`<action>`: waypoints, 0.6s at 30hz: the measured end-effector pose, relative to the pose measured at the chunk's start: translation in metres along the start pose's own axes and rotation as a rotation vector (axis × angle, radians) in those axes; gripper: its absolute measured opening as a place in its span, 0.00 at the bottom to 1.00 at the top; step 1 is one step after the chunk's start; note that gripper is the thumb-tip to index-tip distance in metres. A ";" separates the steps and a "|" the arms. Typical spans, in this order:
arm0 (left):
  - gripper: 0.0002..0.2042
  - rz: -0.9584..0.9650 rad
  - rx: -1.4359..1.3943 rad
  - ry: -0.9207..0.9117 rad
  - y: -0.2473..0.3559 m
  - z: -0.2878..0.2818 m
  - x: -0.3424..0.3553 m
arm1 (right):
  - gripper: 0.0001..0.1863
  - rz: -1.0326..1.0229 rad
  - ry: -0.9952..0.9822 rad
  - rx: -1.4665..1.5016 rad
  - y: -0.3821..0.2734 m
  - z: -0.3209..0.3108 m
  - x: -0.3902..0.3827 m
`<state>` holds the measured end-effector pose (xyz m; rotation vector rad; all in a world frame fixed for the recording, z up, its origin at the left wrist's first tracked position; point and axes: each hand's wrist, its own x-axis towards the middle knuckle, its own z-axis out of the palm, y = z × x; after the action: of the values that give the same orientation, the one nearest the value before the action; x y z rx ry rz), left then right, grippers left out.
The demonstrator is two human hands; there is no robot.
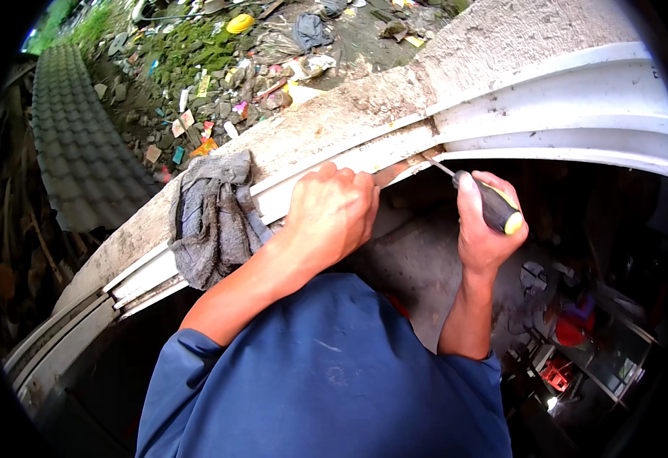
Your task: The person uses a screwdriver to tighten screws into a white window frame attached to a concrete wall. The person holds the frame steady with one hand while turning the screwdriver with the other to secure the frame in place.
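My right hand (480, 221) is wrapped round the black and yellow handle of a screwdriver (496, 204). Its thin metal shaft points up and left, the tip at a dirty gap in the white window frame (555, 130). My left hand (332, 204) is closed in a fist on the frame's lower track, left of the screwdriver; its fingertips are hidden, so whatever it may hold cannot be seen. Just left of that hand, a grey, soiled cloth (215, 217) lies draped over the frame.
Beyond the frame runs a rough concrete ledge (364, 107). Litter and rubble (219, 99) cover the ground outside, with a yellow hard-hat-like object (240, 24). A grey tiled roof strip (82, 137) is at left. Below right, indoors, stands a cluttered shelf (608, 359) with red items.
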<state>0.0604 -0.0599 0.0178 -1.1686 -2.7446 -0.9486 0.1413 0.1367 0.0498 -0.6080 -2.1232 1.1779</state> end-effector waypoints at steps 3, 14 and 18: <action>0.09 -0.013 -0.028 0.039 0.006 -0.001 0.002 | 0.11 -0.149 0.081 0.034 -0.002 -0.011 -0.007; 0.12 0.008 -0.126 0.197 0.023 -0.003 -0.027 | 0.11 -0.329 -0.203 -0.106 0.007 -0.030 -0.029; 0.11 -0.049 -0.122 0.200 0.026 -0.011 -0.048 | 0.10 -0.199 -0.362 -0.008 0.018 -0.012 -0.047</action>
<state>0.1094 -0.0828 0.0287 -0.9650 -2.6000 -1.1831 0.1842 0.1212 0.0252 -0.1872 -2.4226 1.2392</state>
